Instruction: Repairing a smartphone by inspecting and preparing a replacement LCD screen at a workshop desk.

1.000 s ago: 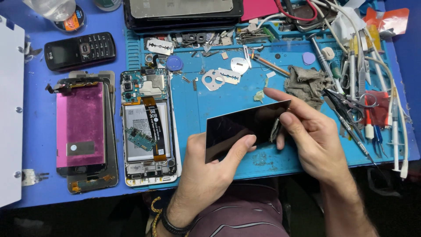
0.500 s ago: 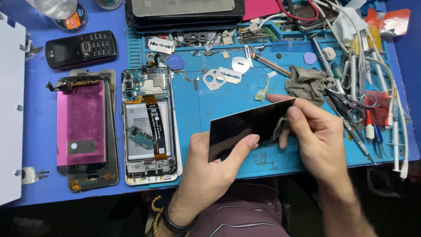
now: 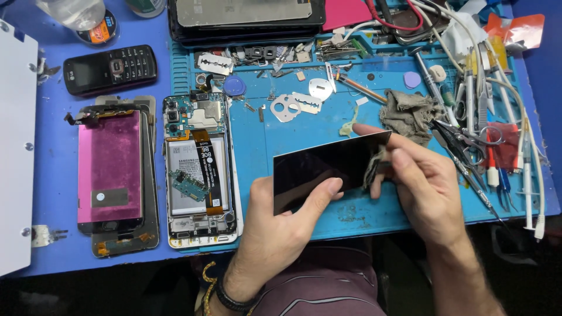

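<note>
My left hand (image 3: 280, 234) grips a thin black glass panel (image 3: 319, 169) by its lower left edge, thumb lying across the dark face. My right hand (image 3: 418, 190) pinches the panel's right end and holds a small grey rag scrap (image 3: 373, 167) against it. The panel is tilted above a blue work mat (image 3: 304, 126). To the left on the mat lies an opened phone (image 3: 199, 169) showing its battery, flex cable and small circuit board.
A pink-backed display (image 3: 109, 169) lies left of the opened phone. A black keypad phone (image 3: 110, 69) sits at the upper left. A crumpled grey cloth (image 3: 410, 111), tweezers (image 3: 465, 155), several tools, metal brackets (image 3: 285, 108) and small parts crowd the mat's right and top.
The panel's right end has risen slightly, and my right hand with the rag scrap has shifted a little along that edge. My left hand keeps its hold.
</note>
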